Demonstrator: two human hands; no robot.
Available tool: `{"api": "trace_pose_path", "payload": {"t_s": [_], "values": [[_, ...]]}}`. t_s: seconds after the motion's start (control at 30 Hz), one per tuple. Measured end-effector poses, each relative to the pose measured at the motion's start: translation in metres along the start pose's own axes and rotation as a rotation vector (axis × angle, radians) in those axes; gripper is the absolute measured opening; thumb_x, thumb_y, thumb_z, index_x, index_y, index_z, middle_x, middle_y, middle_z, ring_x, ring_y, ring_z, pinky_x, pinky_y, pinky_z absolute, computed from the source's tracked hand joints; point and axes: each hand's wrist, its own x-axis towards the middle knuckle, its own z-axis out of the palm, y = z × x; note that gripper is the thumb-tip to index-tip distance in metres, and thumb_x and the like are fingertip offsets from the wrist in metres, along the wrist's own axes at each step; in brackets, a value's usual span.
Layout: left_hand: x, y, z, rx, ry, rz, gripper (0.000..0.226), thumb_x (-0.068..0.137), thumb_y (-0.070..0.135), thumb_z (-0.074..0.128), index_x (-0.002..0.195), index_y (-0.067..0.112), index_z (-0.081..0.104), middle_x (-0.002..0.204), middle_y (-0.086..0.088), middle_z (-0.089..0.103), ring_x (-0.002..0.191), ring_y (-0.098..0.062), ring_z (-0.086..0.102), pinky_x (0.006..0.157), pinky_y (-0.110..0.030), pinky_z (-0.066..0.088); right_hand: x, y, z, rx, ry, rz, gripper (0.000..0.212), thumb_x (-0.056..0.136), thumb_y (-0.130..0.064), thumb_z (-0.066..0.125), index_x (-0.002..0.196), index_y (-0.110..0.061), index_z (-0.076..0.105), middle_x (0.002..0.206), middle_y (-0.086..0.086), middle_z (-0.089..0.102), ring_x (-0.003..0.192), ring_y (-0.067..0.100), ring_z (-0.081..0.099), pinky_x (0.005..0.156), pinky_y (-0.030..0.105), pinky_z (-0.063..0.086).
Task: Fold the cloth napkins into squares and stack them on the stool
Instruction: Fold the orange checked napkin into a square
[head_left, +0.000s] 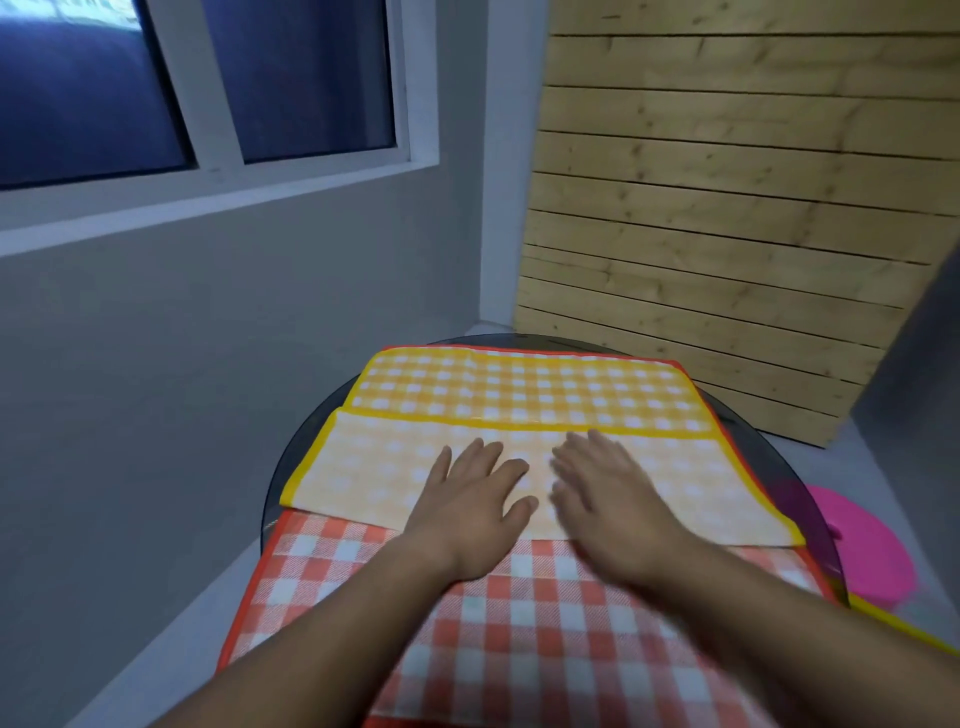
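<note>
Yellow napkin (519, 441), half-folded, lies under left hand (470, 512) and right hand (610, 504), both pressing flat, fingers spread.

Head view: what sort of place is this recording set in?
Likely a home room corner, perhaps an enclosed balcony: a white-framed window, a wooden plank wall and a round glass table spread with checked cloth napkins.

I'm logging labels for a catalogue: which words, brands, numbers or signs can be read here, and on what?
None: no readable text anywhere in view.
The yellow checked napkin and the red checked napkin show only their pattern and border.
The wooden panel and the pink round thing show no lettering.
</note>
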Motion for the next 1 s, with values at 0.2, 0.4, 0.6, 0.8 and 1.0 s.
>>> {"api": "trace_pose_path", "payload": {"t_s": [0.2,0.4,0.6,0.8,1.0], "values": [[0.0,-0.001,-0.002,-0.009,-0.026,-0.002,0.054,0.102,0.055,0.027,0.152,0.033,0.028,0.168,0.002,0.011,0.155,-0.016,-0.005,0.124,-0.047,-0.007,-0.024,-0.019,0.011,-0.07,-0.151,0.113,0.066,0.101,-0.055,0.017,0.158,-0.025,0.003,0.165,-0.004,-0.01,0.151,0.016,-0.017,0.121,0.037,-0.012],[-0.015,-0.031,-0.022,0.005,-0.055,-0.091,0.07,0.097,0.066,0.03,0.157,0.031,0.023,0.169,0.006,0.004,0.154,-0.011,-0.006,0.124,-0.043,-0.007,-0.022,-0.018,0.01,-0.126,-0.234,0.145,0.072,0.097,-0.064,0.013,0.157,-0.029,-0.003,0.163,-0.008,-0.018,0.149,0.012,-0.022,0.12,0.047,-0.014],[-0.039,-0.082,-0.044,0.069,-0.051,-0.293,0.087,0.089,0.08,0.026,0.159,0.029,0.017,0.169,0.002,-0.002,0.155,-0.016,-0.008,0.125,-0.044,-0.005,-0.022,-0.019,0.008,-0.133,-0.25,0.146,0.072,0.096,-0.064,0.013,0.157,-0.029,-0.004,0.163,-0.009,-0.017,0.149,0.012,-0.02,0.12,0.051,-0.013],[-0.019,-0.05,-0.035,0.127,0.026,-0.305,0.065,0.099,0.063,0.023,0.146,0.021,0.038,0.167,-0.012,0.008,0.155,-0.031,-0.007,0.122,-0.054,-0.007,-0.023,-0.02,0.006,-0.107,-0.259,0.153,0.073,0.096,-0.065,0.013,0.157,-0.029,-0.004,0.163,-0.009,-0.019,0.149,0.012,-0.022,0.119,0.051,-0.015],[0.014,-0.002,-0.01,-0.023,0.045,0.062,0.037,0.104,0.037,0.036,0.135,0.023,0.049,0.151,-0.005,0.042,0.154,-0.024,0.011,0.124,-0.045,0.004,-0.018,-0.015,-0.005,0.014,-0.32,0.152,0.063,0.101,-0.05,0.022,0.158,-0.029,0.004,0.165,-0.007,-0.011,0.15,0.012,-0.017,0.12,0.047,-0.015]]}}
